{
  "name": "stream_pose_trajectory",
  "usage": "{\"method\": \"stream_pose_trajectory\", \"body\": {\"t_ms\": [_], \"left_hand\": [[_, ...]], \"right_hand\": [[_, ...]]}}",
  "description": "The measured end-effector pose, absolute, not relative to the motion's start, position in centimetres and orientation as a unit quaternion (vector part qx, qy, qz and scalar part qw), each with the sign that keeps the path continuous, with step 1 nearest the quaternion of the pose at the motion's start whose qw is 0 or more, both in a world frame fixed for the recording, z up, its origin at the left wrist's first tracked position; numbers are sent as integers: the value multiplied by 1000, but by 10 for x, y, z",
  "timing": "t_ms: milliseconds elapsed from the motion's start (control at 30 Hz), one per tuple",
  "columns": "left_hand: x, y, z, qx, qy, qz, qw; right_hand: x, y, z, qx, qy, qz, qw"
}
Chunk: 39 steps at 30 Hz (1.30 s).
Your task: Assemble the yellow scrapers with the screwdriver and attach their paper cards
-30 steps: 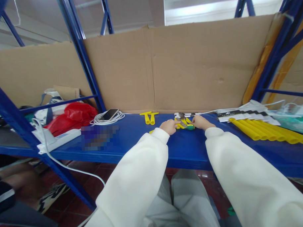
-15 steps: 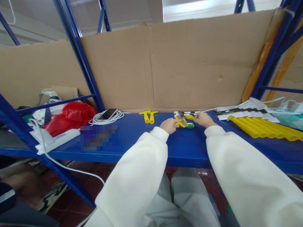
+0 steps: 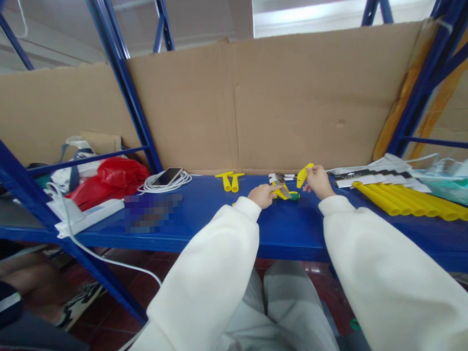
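My left hand (image 3: 262, 196) is closed on a yellow plastic scraper part (image 3: 277, 192) with a metal blade (image 3: 284, 191) on it, low over the blue table. Between the thumb and fingers of my right hand (image 3: 318, 182), a flat yellow plastic plate (image 3: 304, 176) is pinched, tilted upright and apart from the scraper part. A green-ended handle (image 3: 294, 196), apparently a screwdriver's, lies just beyond the left fingertips. Behind it are small metal and white pieces (image 3: 276, 178), too small to name. Two yellow T-shaped parts (image 3: 230, 182) lie farther left.
Several yellow tubes (image 3: 415, 201) lie in a row at right, with black-and-white cards (image 3: 380, 175) behind them. At left are a phone (image 3: 167, 176) on a coiled white cable, a power strip (image 3: 93, 216) and a red bag (image 3: 111, 180). Cardboard (image 3: 293, 102) walls the back.
My right hand has lifted the yellow plate away from the scraper part, up and slightly right, and turned it upright. My left hand has stayed nearly still.
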<state>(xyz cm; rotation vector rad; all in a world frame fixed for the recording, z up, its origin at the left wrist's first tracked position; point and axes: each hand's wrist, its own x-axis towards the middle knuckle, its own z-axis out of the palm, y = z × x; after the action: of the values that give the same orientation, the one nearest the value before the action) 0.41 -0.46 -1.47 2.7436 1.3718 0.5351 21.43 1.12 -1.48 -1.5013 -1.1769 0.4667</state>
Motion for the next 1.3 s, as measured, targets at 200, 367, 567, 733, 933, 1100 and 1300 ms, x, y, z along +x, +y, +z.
{"method": "stream_pose_trajectory", "body": {"t_ms": [200,367,567,733,933,1100,1300], "left_hand": [[4,-5,-14,882,441,164,9],[3,-2,-15,885,435,169,5],[2,0,-15,887,429,170,9],[3,0,-15,888,432,157,7],[4,3,-17,883,439,165,14],[6,4,-19,877,443,182,27],[6,3,-18,876,441,189,43]], "right_hand": [[207,6,-9,-571,-419,381,594],[201,-1,0,-539,-371,457,602],[198,-5,4,-513,-352,507,597],[199,-7,6,-502,-378,537,562],[190,-12,3,-538,-446,501,511],[182,-12,-4,-562,-523,407,495],[178,-11,-8,-584,-563,362,460]]}}
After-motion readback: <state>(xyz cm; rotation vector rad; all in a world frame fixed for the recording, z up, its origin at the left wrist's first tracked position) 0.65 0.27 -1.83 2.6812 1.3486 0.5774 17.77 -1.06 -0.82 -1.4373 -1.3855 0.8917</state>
